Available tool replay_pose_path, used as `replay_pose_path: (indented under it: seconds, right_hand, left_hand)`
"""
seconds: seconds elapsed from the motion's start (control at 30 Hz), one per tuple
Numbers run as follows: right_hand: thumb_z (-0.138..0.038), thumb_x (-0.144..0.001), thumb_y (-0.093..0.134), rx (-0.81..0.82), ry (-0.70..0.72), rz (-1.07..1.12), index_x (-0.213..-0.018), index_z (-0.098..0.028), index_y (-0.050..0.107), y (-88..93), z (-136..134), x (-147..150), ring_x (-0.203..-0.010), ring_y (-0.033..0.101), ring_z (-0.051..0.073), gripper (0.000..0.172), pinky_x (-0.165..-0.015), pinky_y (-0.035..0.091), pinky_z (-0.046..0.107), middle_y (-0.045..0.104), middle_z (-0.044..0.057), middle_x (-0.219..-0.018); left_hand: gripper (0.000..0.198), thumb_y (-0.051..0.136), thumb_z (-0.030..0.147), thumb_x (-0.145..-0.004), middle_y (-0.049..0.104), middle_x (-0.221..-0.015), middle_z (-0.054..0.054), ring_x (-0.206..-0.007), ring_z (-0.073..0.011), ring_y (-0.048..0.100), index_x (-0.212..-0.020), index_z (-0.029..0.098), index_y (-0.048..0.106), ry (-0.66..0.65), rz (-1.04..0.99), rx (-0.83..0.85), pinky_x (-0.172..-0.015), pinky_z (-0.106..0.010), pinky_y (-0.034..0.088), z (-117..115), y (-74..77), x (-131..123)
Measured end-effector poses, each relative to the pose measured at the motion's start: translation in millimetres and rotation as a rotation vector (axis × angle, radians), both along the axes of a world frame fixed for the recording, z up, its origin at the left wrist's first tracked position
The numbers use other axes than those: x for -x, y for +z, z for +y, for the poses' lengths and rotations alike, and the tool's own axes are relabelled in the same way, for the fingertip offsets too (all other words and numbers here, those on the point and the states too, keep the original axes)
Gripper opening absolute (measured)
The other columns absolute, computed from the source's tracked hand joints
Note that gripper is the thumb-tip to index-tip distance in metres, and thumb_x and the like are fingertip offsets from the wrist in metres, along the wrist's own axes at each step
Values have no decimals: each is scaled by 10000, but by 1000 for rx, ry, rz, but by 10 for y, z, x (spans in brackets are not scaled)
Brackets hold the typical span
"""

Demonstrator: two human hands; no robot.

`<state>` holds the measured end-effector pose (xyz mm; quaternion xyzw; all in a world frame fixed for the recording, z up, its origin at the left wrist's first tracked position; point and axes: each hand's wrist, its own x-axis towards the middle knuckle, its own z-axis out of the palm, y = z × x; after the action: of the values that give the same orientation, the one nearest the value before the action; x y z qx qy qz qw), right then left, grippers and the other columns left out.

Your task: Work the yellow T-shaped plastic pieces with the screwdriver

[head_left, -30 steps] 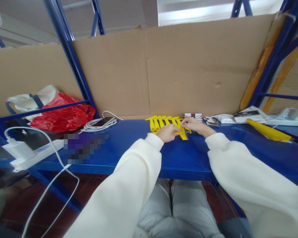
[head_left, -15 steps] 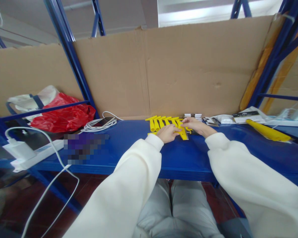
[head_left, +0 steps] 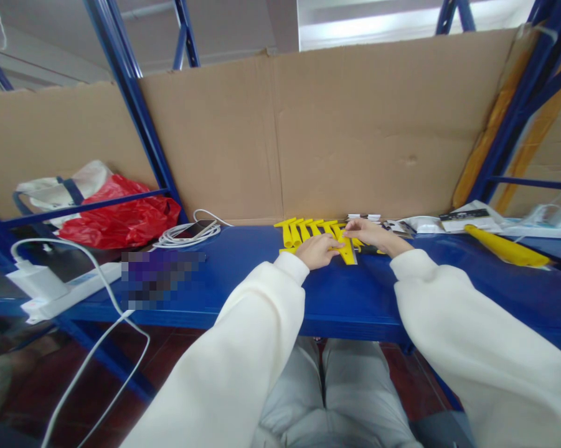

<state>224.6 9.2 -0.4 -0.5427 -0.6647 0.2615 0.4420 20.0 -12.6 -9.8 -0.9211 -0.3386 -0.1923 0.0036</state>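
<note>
My left hand (head_left: pixel 316 251) is closed on the left side of a yellow tool (head_left: pixel 347 253) with a pale strip at its lower end. Just right of it, my right hand (head_left: pixel 367 233) has its fingertips pinched near the tool's upper part; what they hold is too small to make out. Several yellow T-shaped tools (head_left: pixel 302 231) lie in a row behind my left hand. Under my right hand, a dark handle (head_left: pixel 370 249) shows on the blue table.
Small black-and-white packets (head_left: pixel 363 218) and a long yellow piece (head_left: pixel 507 246) lie to the right. On the left are a red bag (head_left: pixel 121 214), a coiled white cable (head_left: pixel 187 235) and a power strip (head_left: pixel 70 291). Cardboard (head_left: pixel 355 137) stands behind the table (head_left: pixel 261 298).
My right hand has shifted slightly right, and more of the dark handle under it shows. My left hand stays almost still at the yellow tool.
</note>
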Motion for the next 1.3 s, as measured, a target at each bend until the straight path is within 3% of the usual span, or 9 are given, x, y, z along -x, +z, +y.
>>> replay_pose_path:
  seconds: [0.1,0.27,0.47,0.7,0.93,1.3]
  right_hand:
    - [-136,-758,753,57,-59,124,-717,-195,632,-9,-1,12,-699,594,122,140,-692,496,223,663,7,-725]
    - [-197,-772,792,262,121,269,-698,-177,641,-27,-18,7,-581,586,127,169,-588,506,233,657,23,-634]
    - [-171,-811,790,330,98,429,-689,-174,625,-24,-54,97,-551,591,119,205,-553,500,216,685,41,-625]
    - [-210,-817,790,261,49,415,-725,-178,668,-12,-53,114,-605,642,154,156,-577,516,240,719,59,-662]
    - [-230,-764,839,221,45,386,-660,-195,617,-44,0,90,-609,621,145,248,-611,510,245,681,35,-638]
    - [-302,-807,843,263,118,413,-675,-197,597,-61,-39,122,-596,617,139,299,-616,524,245,685,40,-656]
  left_hand:
    - [305,642,230,-973,754,-1225,-87,-1158,-233,703,-1250,213,769,-3,-37,1,-1058,-342,532,-2,2,-7]
    - [291,658,224,-962,755,-1224,-87,-1162,-236,706,-1226,220,780,-6,-63,5,-1062,-347,538,4,-18,-16]
    - [295,644,218,-969,752,-1217,-96,-1170,-246,705,-1235,212,773,-12,-63,-12,-1055,-360,543,9,-28,-13]
    - [291,619,231,-981,742,-1239,-102,-1170,-241,698,-1239,212,751,-41,-80,-38,-1047,-366,549,23,-63,-19]
    - [445,537,264,-1020,688,-1367,-105,-1236,-256,678,-1457,263,618,3,3,-36,-1080,-383,528,18,-107,-46]
    - [440,530,203,-1014,725,-1303,-120,-1226,-259,687,-1436,227,651,-19,30,-44,-1093,-374,515,-32,-45,-43]
